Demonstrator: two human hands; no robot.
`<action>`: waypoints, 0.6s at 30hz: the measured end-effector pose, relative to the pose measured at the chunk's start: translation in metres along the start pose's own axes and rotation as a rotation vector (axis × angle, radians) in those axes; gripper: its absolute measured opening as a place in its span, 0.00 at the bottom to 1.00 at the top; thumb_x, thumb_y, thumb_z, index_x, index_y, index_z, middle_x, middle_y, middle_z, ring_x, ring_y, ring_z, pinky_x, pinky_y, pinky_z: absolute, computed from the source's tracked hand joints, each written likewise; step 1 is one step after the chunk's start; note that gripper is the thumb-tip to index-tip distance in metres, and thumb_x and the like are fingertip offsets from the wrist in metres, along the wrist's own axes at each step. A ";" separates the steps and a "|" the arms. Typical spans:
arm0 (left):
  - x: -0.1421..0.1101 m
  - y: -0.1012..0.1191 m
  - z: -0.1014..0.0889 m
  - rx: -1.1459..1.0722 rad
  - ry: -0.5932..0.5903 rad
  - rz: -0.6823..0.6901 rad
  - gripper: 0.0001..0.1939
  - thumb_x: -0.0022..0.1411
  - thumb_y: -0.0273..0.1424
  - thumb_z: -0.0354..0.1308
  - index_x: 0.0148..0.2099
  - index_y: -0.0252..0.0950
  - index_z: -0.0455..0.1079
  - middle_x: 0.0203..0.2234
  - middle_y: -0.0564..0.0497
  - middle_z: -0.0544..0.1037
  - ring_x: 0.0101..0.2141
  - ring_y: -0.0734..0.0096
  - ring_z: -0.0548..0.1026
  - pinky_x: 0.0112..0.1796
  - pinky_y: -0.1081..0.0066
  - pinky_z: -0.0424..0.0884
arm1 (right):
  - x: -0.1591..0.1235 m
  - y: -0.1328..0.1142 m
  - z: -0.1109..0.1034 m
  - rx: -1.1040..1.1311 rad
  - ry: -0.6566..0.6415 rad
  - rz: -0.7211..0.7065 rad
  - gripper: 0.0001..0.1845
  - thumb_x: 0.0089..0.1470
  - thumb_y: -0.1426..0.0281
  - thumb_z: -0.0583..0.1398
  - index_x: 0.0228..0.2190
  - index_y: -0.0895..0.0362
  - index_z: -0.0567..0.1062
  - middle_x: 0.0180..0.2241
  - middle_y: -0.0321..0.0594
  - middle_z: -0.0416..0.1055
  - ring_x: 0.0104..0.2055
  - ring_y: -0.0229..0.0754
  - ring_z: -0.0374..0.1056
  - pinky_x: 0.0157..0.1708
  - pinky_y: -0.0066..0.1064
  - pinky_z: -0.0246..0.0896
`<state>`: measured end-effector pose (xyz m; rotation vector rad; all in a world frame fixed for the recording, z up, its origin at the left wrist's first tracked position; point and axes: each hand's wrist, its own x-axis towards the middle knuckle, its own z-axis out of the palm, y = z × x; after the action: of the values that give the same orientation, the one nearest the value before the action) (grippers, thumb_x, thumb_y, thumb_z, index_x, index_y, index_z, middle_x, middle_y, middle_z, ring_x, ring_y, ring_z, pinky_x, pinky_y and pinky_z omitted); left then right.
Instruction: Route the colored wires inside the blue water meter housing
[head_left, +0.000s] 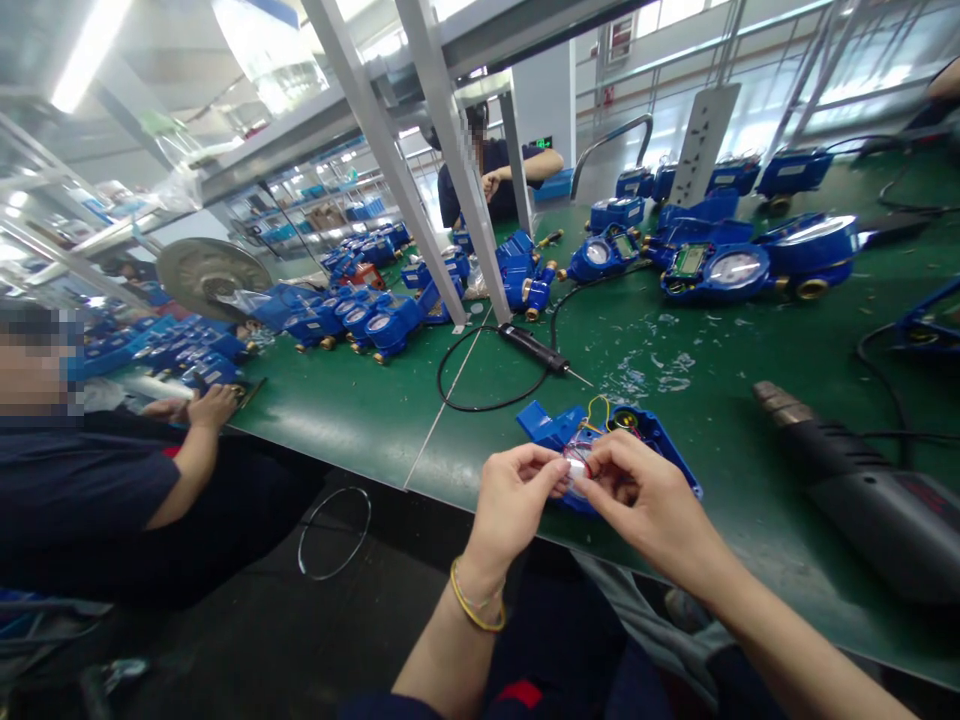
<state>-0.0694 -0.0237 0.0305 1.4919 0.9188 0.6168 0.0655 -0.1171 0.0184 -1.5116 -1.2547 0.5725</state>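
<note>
Both hands up close: left hand [517,490] and right hand [637,495] pinching a small clear part with red wire over the meter [660,440], left of the heat gun [862,480]; mid-wiring, next needs careful seating

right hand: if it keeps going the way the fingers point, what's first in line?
The right hand points left at the left hand; their fingertips nearly meet over the open blue meter. The left hand's fingers would likely be met first; depth is unclear.
</note>
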 end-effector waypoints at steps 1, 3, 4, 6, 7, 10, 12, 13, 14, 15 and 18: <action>0.001 -0.002 -0.001 -0.064 -0.013 -0.020 0.11 0.54 0.37 0.65 0.32 0.32 0.76 0.22 0.50 0.78 0.23 0.71 0.74 0.30 0.72 0.73 | 0.001 0.000 0.000 -0.017 -0.011 -0.012 0.09 0.60 0.66 0.59 0.29 0.56 0.70 0.32 0.36 0.65 0.26 0.35 0.59 0.24 0.28 0.54; 0.002 -0.004 -0.003 -0.117 -0.020 -0.029 0.12 0.54 0.38 0.66 0.31 0.32 0.75 0.21 0.50 0.78 0.23 0.71 0.74 0.30 0.72 0.73 | 0.003 0.001 0.001 -0.048 -0.048 -0.032 0.05 0.60 0.68 0.59 0.32 0.55 0.72 0.35 0.37 0.67 0.27 0.35 0.60 0.26 0.29 0.55; 0.003 -0.004 -0.004 -0.120 -0.025 -0.027 0.13 0.54 0.38 0.65 0.31 0.32 0.75 0.21 0.50 0.77 0.23 0.72 0.74 0.30 0.72 0.73 | 0.003 0.001 0.002 -0.061 -0.068 -0.038 0.04 0.60 0.69 0.58 0.33 0.55 0.73 0.35 0.38 0.68 0.28 0.36 0.61 0.28 0.29 0.55; 0.003 -0.003 -0.005 -0.079 -0.045 -0.005 0.12 0.55 0.38 0.64 0.31 0.32 0.74 0.21 0.51 0.77 0.23 0.73 0.73 0.29 0.73 0.71 | 0.005 0.003 0.002 -0.081 -0.089 -0.037 0.06 0.61 0.69 0.58 0.32 0.55 0.73 0.34 0.38 0.69 0.29 0.37 0.62 0.29 0.30 0.55; 0.002 -0.002 -0.006 -0.029 -0.043 0.023 0.12 0.57 0.38 0.62 0.31 0.33 0.73 0.22 0.51 0.76 0.23 0.73 0.72 0.29 0.74 0.70 | 0.006 0.003 0.003 -0.088 -0.081 -0.030 0.08 0.61 0.69 0.57 0.30 0.55 0.72 0.32 0.37 0.69 0.29 0.38 0.62 0.29 0.30 0.55; 0.000 0.001 -0.011 0.155 0.027 0.127 0.11 0.60 0.36 0.58 0.30 0.34 0.71 0.22 0.53 0.73 0.24 0.74 0.70 0.28 0.76 0.67 | 0.008 0.003 0.001 -0.094 -0.024 0.045 0.13 0.61 0.64 0.55 0.27 0.56 0.69 0.27 0.37 0.67 0.28 0.39 0.62 0.29 0.31 0.54; -0.002 0.001 -0.012 0.188 0.064 0.143 0.10 0.60 0.35 0.58 0.30 0.34 0.71 0.23 0.54 0.72 0.25 0.74 0.69 0.28 0.76 0.66 | 0.008 0.003 0.000 -0.070 -0.024 0.098 0.15 0.61 0.60 0.53 0.28 0.56 0.69 0.26 0.37 0.67 0.27 0.40 0.62 0.28 0.31 0.53; -0.003 0.001 -0.012 0.166 0.063 0.130 0.10 0.60 0.36 0.58 0.30 0.34 0.71 0.23 0.54 0.73 0.25 0.74 0.69 0.28 0.76 0.66 | 0.008 0.003 0.000 -0.057 -0.041 0.116 0.16 0.61 0.59 0.53 0.28 0.56 0.69 0.25 0.36 0.67 0.26 0.40 0.61 0.27 0.31 0.52; -0.003 0.001 -0.011 0.128 0.057 0.109 0.11 0.60 0.37 0.59 0.30 0.34 0.72 0.22 0.54 0.73 0.25 0.74 0.69 0.29 0.75 0.66 | 0.008 0.003 0.000 -0.045 -0.063 0.127 0.16 0.61 0.58 0.53 0.29 0.56 0.70 0.25 0.36 0.67 0.26 0.40 0.61 0.27 0.31 0.52; -0.003 0.001 -0.009 0.084 0.052 0.085 0.12 0.59 0.38 0.60 0.31 0.33 0.73 0.22 0.53 0.73 0.24 0.74 0.69 0.29 0.75 0.66 | 0.008 0.003 0.000 -0.036 -0.080 0.134 0.17 0.61 0.57 0.53 0.29 0.56 0.70 0.24 0.36 0.66 0.26 0.40 0.60 0.26 0.31 0.51; -0.001 0.000 -0.001 -0.033 0.033 0.014 0.13 0.54 0.39 0.65 0.31 0.32 0.75 0.21 0.53 0.75 0.22 0.76 0.68 0.28 0.75 0.65 | 0.008 0.003 0.000 -0.030 -0.109 0.151 0.17 0.60 0.56 0.54 0.29 0.56 0.71 0.25 0.36 0.67 0.26 0.40 0.60 0.26 0.31 0.50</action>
<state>-0.0712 -0.0239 0.0310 1.4630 0.9200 0.6655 0.0694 -0.1100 0.0176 -1.6282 -1.2427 0.7465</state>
